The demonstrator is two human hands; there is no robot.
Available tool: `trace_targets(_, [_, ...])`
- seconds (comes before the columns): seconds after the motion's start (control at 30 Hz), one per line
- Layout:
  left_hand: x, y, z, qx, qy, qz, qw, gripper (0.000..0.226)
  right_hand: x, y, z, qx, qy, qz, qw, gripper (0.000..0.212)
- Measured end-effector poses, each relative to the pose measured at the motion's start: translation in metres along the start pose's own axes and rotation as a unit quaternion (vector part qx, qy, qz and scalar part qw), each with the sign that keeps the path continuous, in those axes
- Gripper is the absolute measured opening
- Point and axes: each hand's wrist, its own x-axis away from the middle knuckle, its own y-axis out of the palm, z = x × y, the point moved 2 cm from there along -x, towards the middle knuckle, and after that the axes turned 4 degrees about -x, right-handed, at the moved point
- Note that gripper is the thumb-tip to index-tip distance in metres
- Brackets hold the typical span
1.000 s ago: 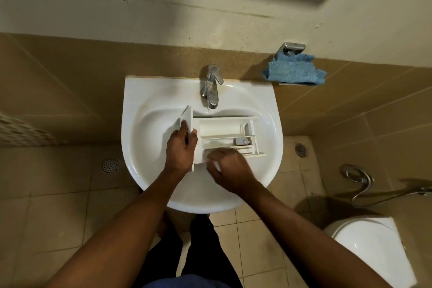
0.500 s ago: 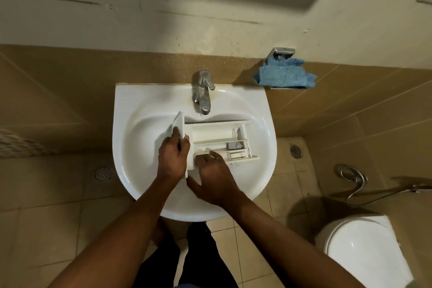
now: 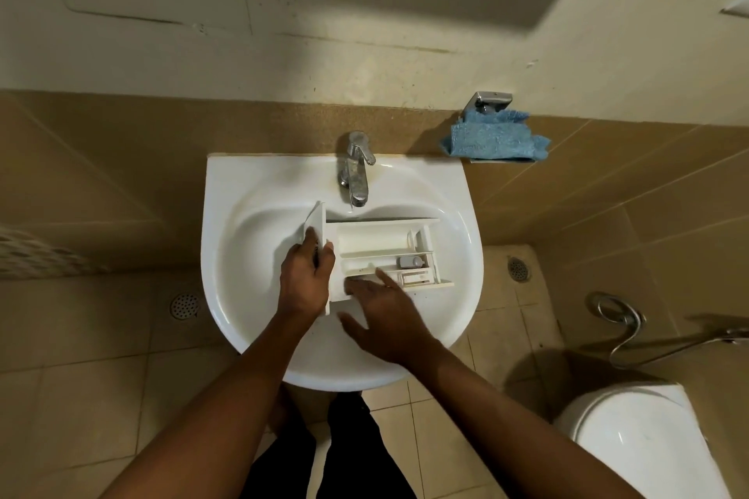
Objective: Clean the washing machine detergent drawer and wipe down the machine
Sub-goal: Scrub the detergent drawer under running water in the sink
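A white detergent drawer (image 3: pixel 381 245) lies across the bowl of a white sink (image 3: pixel 243 223), its front panel at the left and its compartments facing up. My left hand (image 3: pixel 306 275) grips that front panel, with the thumb over its edge. My right hand (image 3: pixel 385 316) rests with fingers spread against the drawer's near side, fingertips touching the front compartment; it holds nothing. A small grey cap sits in a right-hand compartment. The chrome tap (image 3: pixel 356 168) stands just behind the drawer; no water is visible.
A blue cloth (image 3: pixel 492 140) is draped on a chrome fitting on the wall ledge, to the right of the sink. A toilet (image 3: pixel 636 442) stands at lower right, with a hose sprayer (image 3: pixel 620 316) on the wall above it. Floor drains lie either side of the sink.
My right hand has opened from a curled position on the drawer's near edge and slid slightly left, fingers now spread. My left hand keeps its hold on the front panel.
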Motion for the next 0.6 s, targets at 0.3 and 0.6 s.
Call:
trace_targets(0.3, [0.002,-0.001,0.002,-0.008,-0.004,-0.004,1.000,0.046,-0.047,-0.057,0.071,-0.256,0.288,0.113,0.916,0.036])
trace_targets(0.6, [0.001,0.002,0.002,-0.015,0.021,0.014,1.000,0.042,-0.172,-0.053,0.052,-0.828,0.350,-0.018,0.438,0.051])
